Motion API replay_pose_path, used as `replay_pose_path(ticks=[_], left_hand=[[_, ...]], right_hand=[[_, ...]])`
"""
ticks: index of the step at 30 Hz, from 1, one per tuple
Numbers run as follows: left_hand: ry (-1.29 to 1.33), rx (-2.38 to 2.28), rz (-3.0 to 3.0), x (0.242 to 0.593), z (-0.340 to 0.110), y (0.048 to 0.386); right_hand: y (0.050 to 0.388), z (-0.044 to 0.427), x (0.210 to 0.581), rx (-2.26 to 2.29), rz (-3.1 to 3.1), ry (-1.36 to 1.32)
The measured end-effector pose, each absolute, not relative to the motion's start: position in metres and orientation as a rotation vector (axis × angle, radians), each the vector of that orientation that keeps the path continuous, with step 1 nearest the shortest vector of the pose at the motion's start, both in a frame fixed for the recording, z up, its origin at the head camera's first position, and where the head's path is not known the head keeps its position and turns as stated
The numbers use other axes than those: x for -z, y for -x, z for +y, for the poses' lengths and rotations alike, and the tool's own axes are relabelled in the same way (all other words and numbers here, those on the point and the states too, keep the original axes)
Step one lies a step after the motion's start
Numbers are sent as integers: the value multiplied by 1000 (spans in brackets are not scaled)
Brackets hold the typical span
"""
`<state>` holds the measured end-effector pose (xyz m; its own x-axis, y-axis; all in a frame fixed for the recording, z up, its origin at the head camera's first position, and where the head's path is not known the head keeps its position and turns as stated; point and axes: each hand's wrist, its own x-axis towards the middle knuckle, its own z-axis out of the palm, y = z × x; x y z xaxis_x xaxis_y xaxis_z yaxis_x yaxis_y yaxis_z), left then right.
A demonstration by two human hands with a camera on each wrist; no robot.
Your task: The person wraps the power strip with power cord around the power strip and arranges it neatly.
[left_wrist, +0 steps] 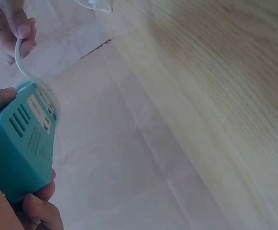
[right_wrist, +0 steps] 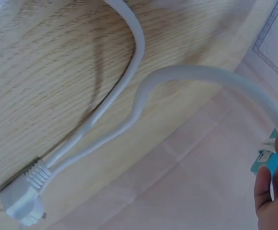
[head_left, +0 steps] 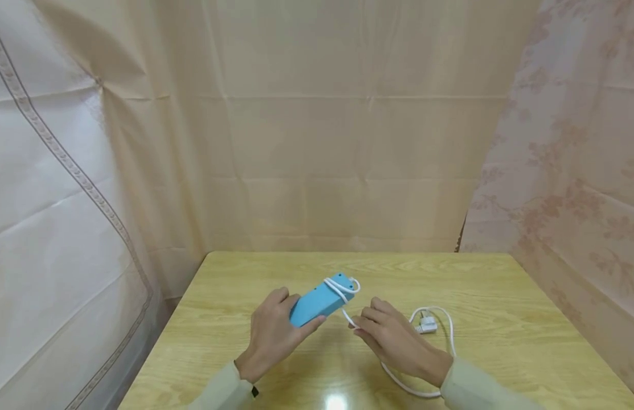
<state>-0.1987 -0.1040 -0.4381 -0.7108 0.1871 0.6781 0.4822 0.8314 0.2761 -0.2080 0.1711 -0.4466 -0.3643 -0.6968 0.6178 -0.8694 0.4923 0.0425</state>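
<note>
A blue power strip (head_left: 317, 303) is held above the table in my left hand (head_left: 276, 327), tilted with its far end up to the right. In the left wrist view, sockets and slots show on one face of the power strip (left_wrist: 31, 129). White cord (head_left: 337, 289) loops around its far end. My right hand (head_left: 394, 339) pinches the cord a short way from the strip. From there the cord runs in a loop to the right, and its white plug (head_left: 426, 325) lies on the table beside that hand. The plug (right_wrist: 24, 199) also shows in the right wrist view.
The wooden table (head_left: 235, 279) has light grain and a bright reflection near its front edge. A beige curtain (head_left: 317, 142) hangs behind it, with a white cloth (head_left: 45, 228) at the left and a floral cloth (head_left: 578, 188) at the right.
</note>
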Motion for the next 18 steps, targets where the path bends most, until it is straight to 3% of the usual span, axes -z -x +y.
replay_pose_path(ticks=[18], left_hand=[[482,411,-2404,443,-120,209]], right_hand=[[212,180,445,-403,-2118,-1196]])
